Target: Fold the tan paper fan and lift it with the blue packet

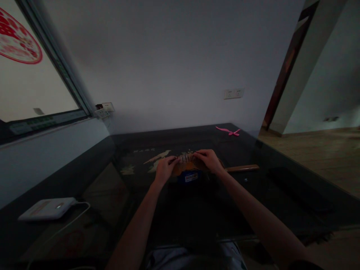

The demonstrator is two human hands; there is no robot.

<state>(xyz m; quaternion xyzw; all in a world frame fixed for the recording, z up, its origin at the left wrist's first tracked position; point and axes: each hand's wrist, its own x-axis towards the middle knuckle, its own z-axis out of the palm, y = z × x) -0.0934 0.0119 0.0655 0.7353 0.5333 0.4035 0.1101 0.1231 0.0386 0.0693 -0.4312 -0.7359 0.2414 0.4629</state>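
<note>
My left hand (165, 169) has its thumb and fingers pinched on the left end of a pale piece with dark stripes (186, 158). At the right end of the same piece, my right hand (209, 160) also pinches. The piece arches between the two hands; its kind is too dim to tell. Just below it shows an orange-brown surface (184, 167), and under that a blue box (189, 176) with a white label. I cannot tell how these parts are joined. A brown stick (242, 168) lies on the table to the right of my right hand.
The dark glossy table (174, 221) bears a pale bird picture (159, 156). A white power bank (49, 208) with a cable lies at left. A pink ribbon-like thing (231, 132) lies at the far right, and a long black case (299, 188) nearer. A wall (168, 75) stands behind.
</note>
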